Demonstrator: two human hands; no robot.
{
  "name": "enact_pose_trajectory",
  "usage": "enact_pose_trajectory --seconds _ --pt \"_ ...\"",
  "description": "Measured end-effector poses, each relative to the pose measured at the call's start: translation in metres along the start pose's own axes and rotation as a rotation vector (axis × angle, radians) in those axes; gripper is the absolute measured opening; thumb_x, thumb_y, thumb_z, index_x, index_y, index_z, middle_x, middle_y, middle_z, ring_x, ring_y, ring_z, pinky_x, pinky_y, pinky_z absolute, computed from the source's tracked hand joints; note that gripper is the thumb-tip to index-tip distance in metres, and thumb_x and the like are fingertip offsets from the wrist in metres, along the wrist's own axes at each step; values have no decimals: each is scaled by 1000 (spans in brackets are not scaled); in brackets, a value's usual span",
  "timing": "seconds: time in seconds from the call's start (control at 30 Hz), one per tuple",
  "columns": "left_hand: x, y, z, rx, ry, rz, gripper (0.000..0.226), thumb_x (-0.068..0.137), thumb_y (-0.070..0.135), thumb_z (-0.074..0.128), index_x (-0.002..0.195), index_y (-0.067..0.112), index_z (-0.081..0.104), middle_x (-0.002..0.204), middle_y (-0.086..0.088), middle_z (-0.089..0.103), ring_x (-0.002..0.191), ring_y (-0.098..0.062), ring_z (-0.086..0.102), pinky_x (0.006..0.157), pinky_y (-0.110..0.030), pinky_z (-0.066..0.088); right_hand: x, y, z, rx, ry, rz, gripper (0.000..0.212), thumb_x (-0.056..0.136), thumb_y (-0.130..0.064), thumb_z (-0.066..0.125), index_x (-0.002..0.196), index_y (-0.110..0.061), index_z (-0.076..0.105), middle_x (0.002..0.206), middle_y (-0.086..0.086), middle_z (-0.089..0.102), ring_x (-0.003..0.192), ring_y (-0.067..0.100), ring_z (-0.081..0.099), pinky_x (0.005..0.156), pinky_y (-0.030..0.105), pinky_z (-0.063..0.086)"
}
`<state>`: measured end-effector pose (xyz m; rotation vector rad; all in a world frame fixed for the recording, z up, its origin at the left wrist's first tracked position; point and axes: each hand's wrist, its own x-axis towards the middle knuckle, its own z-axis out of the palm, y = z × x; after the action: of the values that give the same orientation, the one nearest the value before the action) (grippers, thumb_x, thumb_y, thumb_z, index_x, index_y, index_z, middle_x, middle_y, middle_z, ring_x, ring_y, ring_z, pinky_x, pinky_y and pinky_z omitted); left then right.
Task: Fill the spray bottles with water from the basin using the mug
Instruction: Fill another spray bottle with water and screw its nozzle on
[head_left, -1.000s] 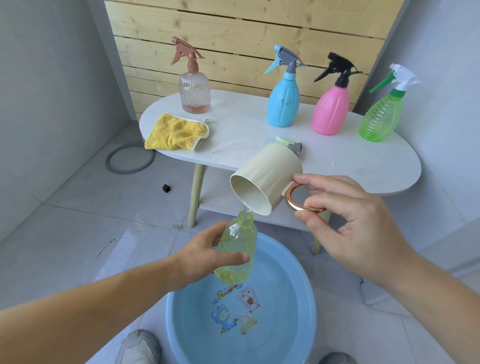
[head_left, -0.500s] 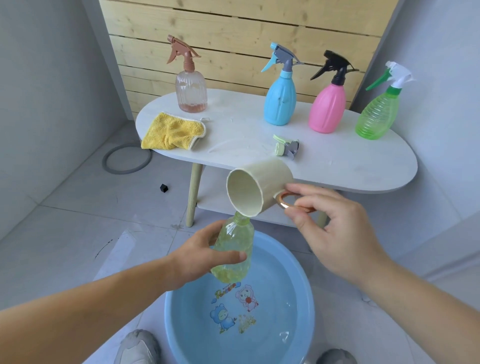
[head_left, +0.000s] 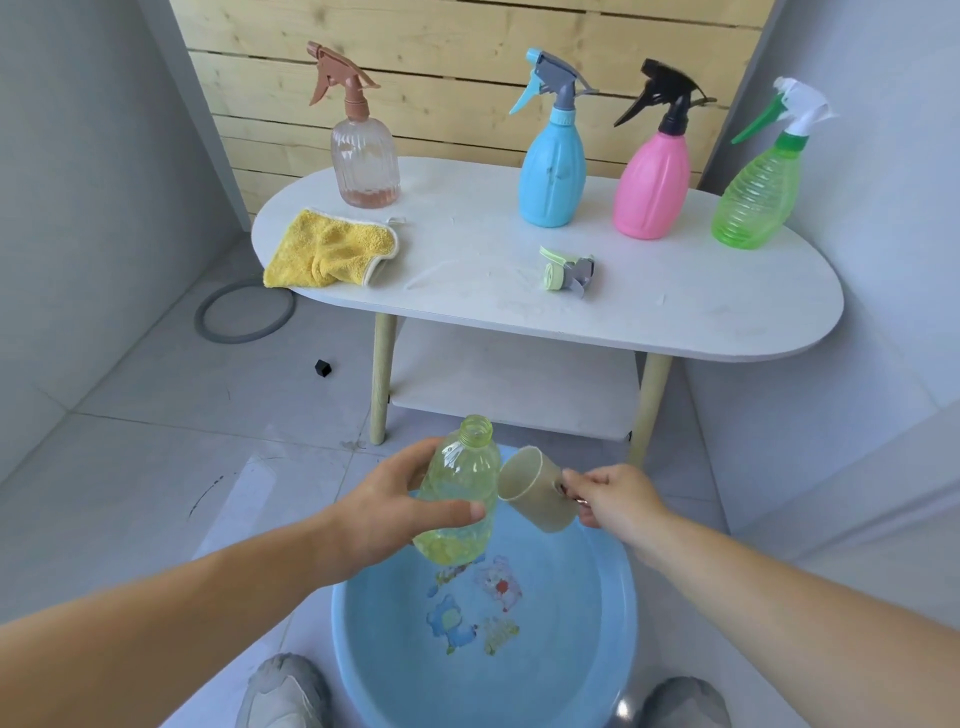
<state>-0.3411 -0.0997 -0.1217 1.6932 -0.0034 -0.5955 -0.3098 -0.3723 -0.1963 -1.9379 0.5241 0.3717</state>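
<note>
Table: white and oval, stood before a plank wall; carried four capped spray bottles along its back edge, namely a clear bottle with a brown head at the left, then a blue bottle, a pink bottle and a green bottle.

Basin: pale blue, sat on the floor in front of the table, held water over cartoon pictures on its bottom.

Left hand: gripped an uncapped yellow-green bottle above the basin's far side, fingers curled behind it, thumb pressed across the front; neck open, pointed up and slightly away.

Right hand: fingers pinched on the mostly hidden handle of a cream mug.

Mug: tipped on its side over the basin's far rim, mouth turned toward the yellow-green bottle, rim just beside it; touching or not, could not tell.

Yellow cloth: lay crumpled at the table's left front edge.

Loose spray head: lay on its side near the table's middle, in front of the blue bottle.
</note>
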Motion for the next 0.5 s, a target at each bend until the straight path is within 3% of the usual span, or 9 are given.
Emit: enact_pose_trajectory --seconds 0.17,0.3,0.43,0.5 --pt "3 -1 1 19 9 -3 60 69 30 89 126 33 67 115 10 75 116 -8 68 98 -38 58 30 40 12 -122 -7 30 37 88 -36 70 60 -18 54 56 4 36 60 19 35 64 32 30" --pt "7 -2 1 32 0 5 57 72 29 89 125 32 68 118 8 75 117 -9 68 99 -38 57 34 58 26 -187 -62 27 41 90 -39 67 62 -11 58 58 3 38 59 18 34 60 29 26" --pt "8 -1 1 35 -13 3 57 73 27 87 125 33 67 120 9 74 118 -6 67 97 -33 58 33 63 34 -287 -71 -29 55 92 -36 66 54 -22 28 52 -6 24 54 17 22 51 30 17" --pt "10 -1 1 38 -26 -2 56 74 27 87 126 33 67 120 8 74 118 -6 67 97 -31 57 34 68 36 -329 -72 -44 59 92 -37 65 54 -22 24 50 -8 20 54 18 21 53 31 18"
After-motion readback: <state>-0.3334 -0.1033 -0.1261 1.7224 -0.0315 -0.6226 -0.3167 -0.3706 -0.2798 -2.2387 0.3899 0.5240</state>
